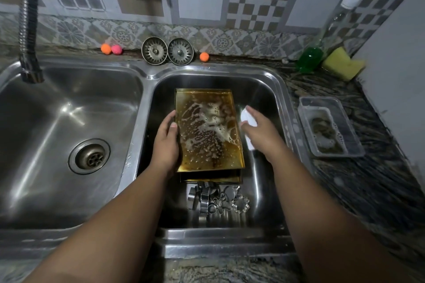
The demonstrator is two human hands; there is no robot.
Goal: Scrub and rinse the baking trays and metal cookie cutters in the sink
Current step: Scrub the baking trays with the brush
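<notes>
Down in the right basin, the left hand (166,142) is gripping the soapy tray's (207,131) edge while the right hand (259,133) is clutching a white cloth (248,119) beside it. Wet suds could be loosening that grip, dropping the tray onto the cutters (218,199) lying just below.

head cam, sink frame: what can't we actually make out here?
- Second tray: head view, top baking tray covers all but its near edge.
- White object: right hand hides most; unidentifiable.
- Right basin drain: under the trays.
- Cookie cutters: piled, count unclear.
- Faucet: top cut off by frame.
</notes>
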